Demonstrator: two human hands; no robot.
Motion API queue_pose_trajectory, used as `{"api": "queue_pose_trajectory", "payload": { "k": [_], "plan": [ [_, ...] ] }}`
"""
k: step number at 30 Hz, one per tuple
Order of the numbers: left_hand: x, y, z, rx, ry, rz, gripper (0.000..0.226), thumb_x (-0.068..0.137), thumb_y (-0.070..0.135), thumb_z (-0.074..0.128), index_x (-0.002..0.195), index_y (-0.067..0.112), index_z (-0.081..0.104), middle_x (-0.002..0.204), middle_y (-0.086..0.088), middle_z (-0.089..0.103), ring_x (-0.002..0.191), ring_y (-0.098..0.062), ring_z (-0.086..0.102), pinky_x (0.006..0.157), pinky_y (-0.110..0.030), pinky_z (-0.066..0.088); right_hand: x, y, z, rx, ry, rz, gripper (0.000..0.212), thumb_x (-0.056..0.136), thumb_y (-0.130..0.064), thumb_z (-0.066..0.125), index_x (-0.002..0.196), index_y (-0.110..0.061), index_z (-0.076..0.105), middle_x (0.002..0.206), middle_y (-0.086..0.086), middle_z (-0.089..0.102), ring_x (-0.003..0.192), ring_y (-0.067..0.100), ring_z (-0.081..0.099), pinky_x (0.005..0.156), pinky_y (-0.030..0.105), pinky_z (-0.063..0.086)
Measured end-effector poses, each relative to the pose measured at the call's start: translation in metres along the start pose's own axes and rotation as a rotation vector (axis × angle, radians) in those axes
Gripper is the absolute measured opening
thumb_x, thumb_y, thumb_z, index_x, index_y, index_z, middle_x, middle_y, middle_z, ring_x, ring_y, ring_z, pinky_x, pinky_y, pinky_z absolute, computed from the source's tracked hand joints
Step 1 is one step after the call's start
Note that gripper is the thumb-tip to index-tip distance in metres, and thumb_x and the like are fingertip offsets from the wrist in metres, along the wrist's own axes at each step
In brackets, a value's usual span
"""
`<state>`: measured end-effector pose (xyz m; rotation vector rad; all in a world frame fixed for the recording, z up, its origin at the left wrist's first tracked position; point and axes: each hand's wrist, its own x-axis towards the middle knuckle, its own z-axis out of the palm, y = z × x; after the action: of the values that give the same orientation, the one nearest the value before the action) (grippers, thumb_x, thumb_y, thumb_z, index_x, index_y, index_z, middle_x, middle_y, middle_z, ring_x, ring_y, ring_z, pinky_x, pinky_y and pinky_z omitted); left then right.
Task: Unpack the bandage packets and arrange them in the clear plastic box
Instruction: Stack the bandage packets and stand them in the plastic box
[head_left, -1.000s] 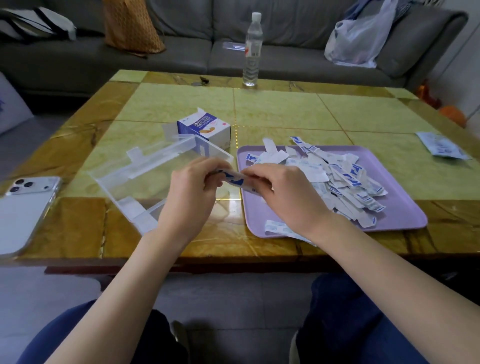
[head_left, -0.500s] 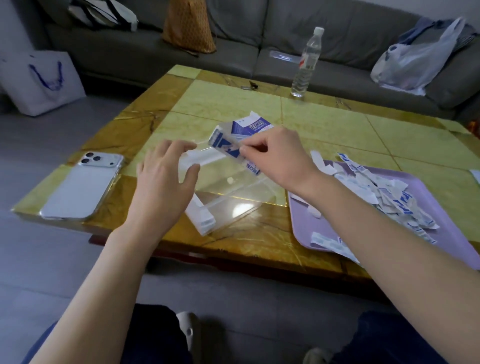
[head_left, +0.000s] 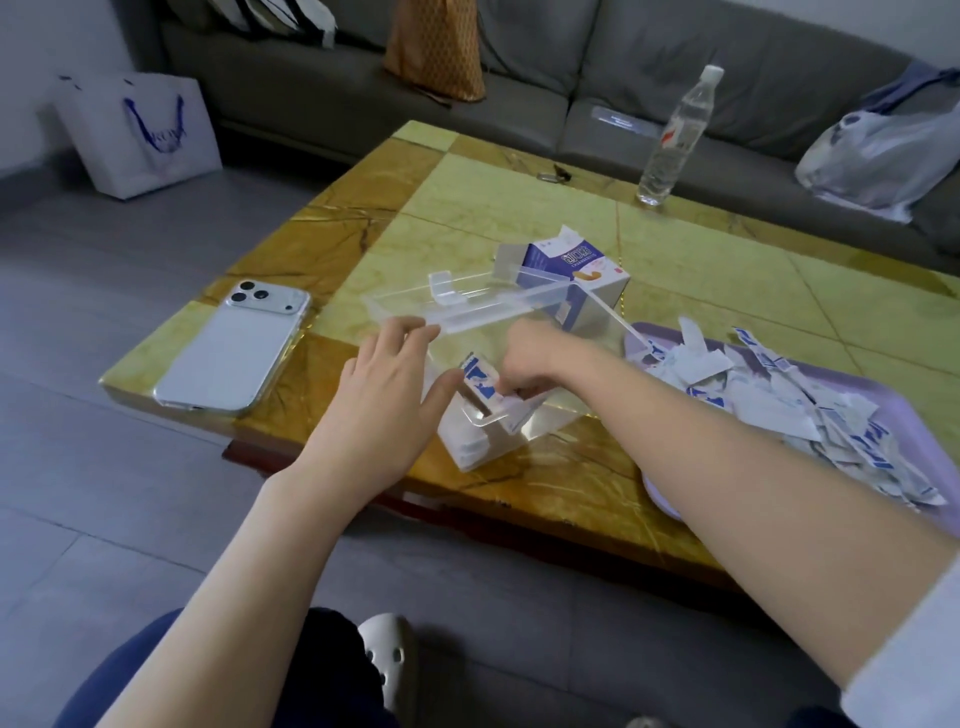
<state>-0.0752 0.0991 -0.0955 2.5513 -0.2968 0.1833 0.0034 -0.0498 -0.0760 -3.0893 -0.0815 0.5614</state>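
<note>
Packets (head_left: 480, 382): short blue-and-white stack, standing on edge inside the box (head_left: 498, 312), centre of frame, at the box's near end. Pinched from above by right hand (head_left: 530, 358), fingers curled round the stack, forearm crossing in from lower right. Left hand (head_left: 384, 410) flat and unclenched, holding nothing; fingertips against the box's left wall, thumb just beside the stack. Judged very light and thin, limp singly, fairly stiff when bunched. Glossy wrappers, likely to slide and fan apart once let go. Best taken by the long edges, squared as a bunch, then leaned on a wall until backed by more. Box judged rigid but light, liable to skid on the polished table (head_left: 519, 208); steadying at the wall advised. Clear tab (head_left: 485, 418) at the near end, right under the stack: a likely snag on entry. Large loose pile (head_left: 779, 410) on the purple tray (head_left: 852, 376), right of frame; much left to sort. Tray's corner just beside the box, contact not clear. Opened carton (head_left: 576, 270) just behind the box, upper centre, partly seen through the clear wall. Phone (head_left: 234, 348) left of the box, near the table edge, judged at risk from a careless left elbow. Bottle (head_left: 675, 140) upright at the far edge, well apart from the work. Sofa (head_left: 623, 78) beyond, top of frame.
</note>
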Motion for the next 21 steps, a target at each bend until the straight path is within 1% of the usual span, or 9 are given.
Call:
{"api": "queue_pose_trajectory", "payload": {
  "k": [3, 6, 8, 9, 12, 14, 17, 18, 21],
  "plan": [
    [0.001, -0.001, 0.001, -0.01, 0.0, 0.001, 0.055, 0.096, 0.043, 0.037, 0.144, 0.018, 0.028, 0.142, 0.004, 0.027, 0.13, -0.015, 0.028, 0.103, -0.031, 0.027, -0.001, -0.006, 0.0, 0.066, -0.098, -0.005, 0.029, 0.087, -0.014, 0.06, 0.062, -0.011, 0.047, 0.068, 0.004, 0.052, 0.067, 0.019, 0.052, 0.052, 0.019, 0.039],
    [0.001, -0.001, 0.002, -0.022, 0.002, 0.0, 0.055, 0.096, 0.043, 0.037, 0.144, 0.018, 0.027, 0.142, 0.005, 0.026, 0.13, -0.016, 0.026, 0.103, -0.031, 0.027, -0.001, -0.007, 0.0, 0.202, -0.168, 0.011, 0.023, 0.087, -0.011, 0.062, 0.065, -0.009, 0.053, 0.078, 0.008, 0.06, 0.074, 0.021, 0.059, 0.07, 0.027, 0.051],
    [0.001, -0.002, 0.003, -0.034, 0.002, -0.001, 0.055, 0.096, 0.043, 0.037, 0.144, 0.019, 0.027, 0.142, 0.005, 0.025, 0.13, -0.015, 0.026, 0.103, -0.031, 0.027, -0.001, -0.01, 0.0, 0.246, -0.205, 0.004, 0.02, 0.086, -0.01, 0.063, 0.067, -0.009, 0.056, 0.086, 0.009, 0.062, 0.084, 0.022, 0.062, 0.085, 0.033, 0.051],
    [0.001, -0.002, 0.003, -0.037, 0.001, 0.001, 0.055, 0.096, 0.043, 0.037, 0.144, 0.019, 0.027, 0.142, 0.005, 0.025, 0.13, -0.015, 0.026, 0.103, -0.031, 0.027, -0.002, -0.01, 0.001, 0.225, -0.203, -0.001, 0.02, 0.086, -0.01, 0.063, 0.067, -0.009, 0.056, 0.087, 0.01, 0.062, 0.086, 0.023, 0.063, 0.086, 0.033, 0.051],
    [0.0, -0.002, 0.002, -0.04, 0.001, 0.007, 0.055, 0.096, 0.042, 0.038, 0.144, 0.018, 0.028, 0.143, 0.004, 0.025, 0.13, -0.017, 0.026, 0.103, -0.031, 0.027, -0.001, -0.014, 0.003, 0.217, -0.195, -0.009, 0.016, 0.085, -0.013, 0.064, 0.072, -0.007, 0.059, 0.079, 0.009, 0.062, 0.072, 0.022, 0.061, 0.078, 0.031, 0.054],
    [-0.001, -0.001, 0.003, -0.039, 0.003, 0.011, 0.054, 0.096, 0.042, 0.038, 0.143, 0.018, 0.028, 0.143, 0.004, 0.025, 0.13, -0.017, 0.027, 0.102, -0.031, 0.027, -0.002, -0.017, 0.004, 0.229, -0.176, -0.024, 0.015, 0.087, -0.015, 0.063, 0.091, -0.001, 0.066, 0.078, 0.01, 0.062, 0.07, 0.021, 0.06, 0.079, 0.032, 0.055],
    [-0.001, -0.001, 0.004, -0.036, 0.002, 0.011, 0.054, 0.096, 0.042, 0.037, 0.144, 0.019, 0.027, 0.144, 0.005, 0.024, 0.131, -0.016, 0.026, 0.103, -0.031, 0.027, -0.002, -0.02, 0.003, 0.322, -0.166, -0.019, 0.024, 0.087, -0.009, 0.062, 0.108, 0.003, 0.062, 0.071, 0.006, 0.057, 0.06, 0.017, 0.056, 0.064, 0.026, 0.052],
    [-0.002, -0.001, 0.004, -0.034, 0.001, 0.012, 0.054, 0.096, 0.042, 0.037, 0.144, 0.019, 0.026, 0.144, 0.005, 0.024, 0.131, -0.016, 0.026, 0.103, -0.031, 0.028, -0.002, -0.02, 0.003, 0.31, -0.166, -0.028, 0.024, 0.088, -0.009, 0.06, 0.108, 0.003, 0.061, 0.071, 0.006, 0.057, 0.061, 0.017, 0.056, 0.063, 0.026, 0.053],
    [-0.002, -0.001, 0.004, -0.032, -0.002, 0.012, 0.054, 0.097, 0.042, 0.036, 0.144, 0.018, 0.027, 0.145, 0.004, 0.024, 0.131, -0.017, 0.026, 0.103, -0.032, 0.028, -0.002, -0.022, 0.007, 0.236, -0.115, -0.029, 0.022, 0.091, -0.008, 0.054, 0.104, 0.005, 0.066, 0.086, 0.013, 0.067, 0.074, 0.022, 0.065, 0.077, 0.032, 0.055]
  ]
}}
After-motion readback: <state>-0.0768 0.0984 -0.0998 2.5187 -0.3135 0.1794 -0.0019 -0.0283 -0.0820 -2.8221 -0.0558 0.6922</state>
